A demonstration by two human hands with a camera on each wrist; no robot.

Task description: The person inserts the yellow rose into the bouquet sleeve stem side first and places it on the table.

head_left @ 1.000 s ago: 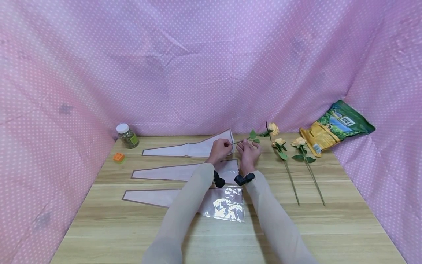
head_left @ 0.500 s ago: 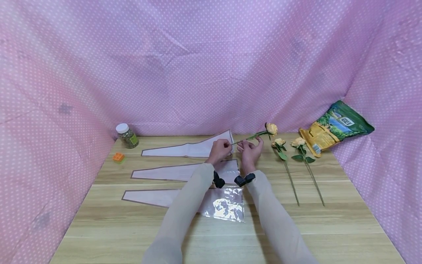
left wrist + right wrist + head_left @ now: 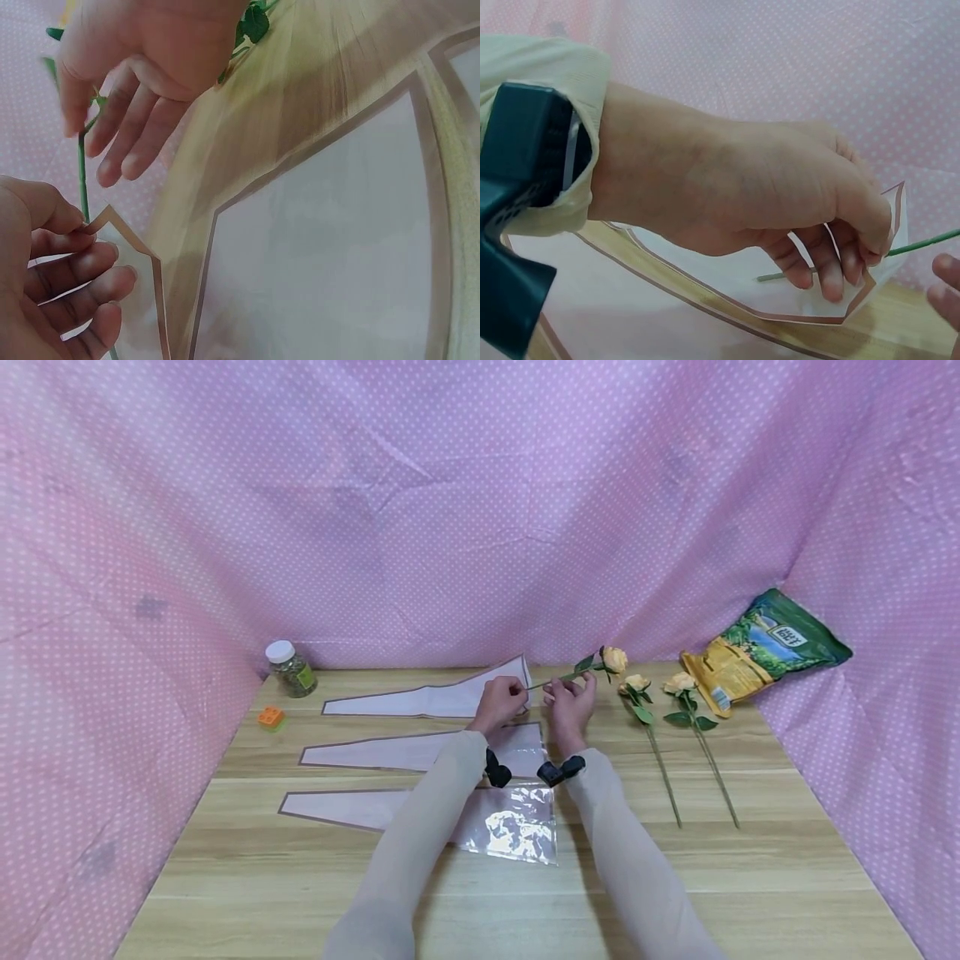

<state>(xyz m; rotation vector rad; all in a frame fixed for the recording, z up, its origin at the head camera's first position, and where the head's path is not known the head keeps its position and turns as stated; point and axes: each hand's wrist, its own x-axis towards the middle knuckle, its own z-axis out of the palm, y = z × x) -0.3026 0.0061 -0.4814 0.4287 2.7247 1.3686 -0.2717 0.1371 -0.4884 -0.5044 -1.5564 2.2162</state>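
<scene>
"Rose (image 3: 613, 661), peach-yellow on a slim green stem, is held aslant near the far edge of the pale wood-grain table (image 3: 735, 893), bloom to the right!"

"And the grip?"

"By the bare right hand (image 3: 572, 703) the stem is pinched between thumb and forefinger, close to the leaves; the other fingers are lightly bent, off the stem."

"Over to the bare left hand (image 3: 501, 702), then!"

"Pinched there, thumb against forefinger, is the mouth of the white, brown-bordered, tapering sleeve (image 3: 420, 702), farthest of three. Right beside that pinch the mouth is crossed by the stem, and its blunt end is seen against the white panel. Whether it is covered by the sleeve's front cannot be told."

"The other two?"

"Laid out below: the middle sleeve (image 3: 390, 752), partly hidden by an arm, and the nearest sleeve (image 3: 513, 827), its wide end glossy."

"And out right?"

"Two more peach-yellow blooms: the inner rose (image 3: 637, 683) and the outer rose (image 3: 680, 684) are laid side by side, the latter near a green-and-yellow printed bag (image 3: 768, 647). Far left, a white-capped jar (image 3: 291, 669) is set near an orange toy block (image 3: 270, 717)."
</scene>
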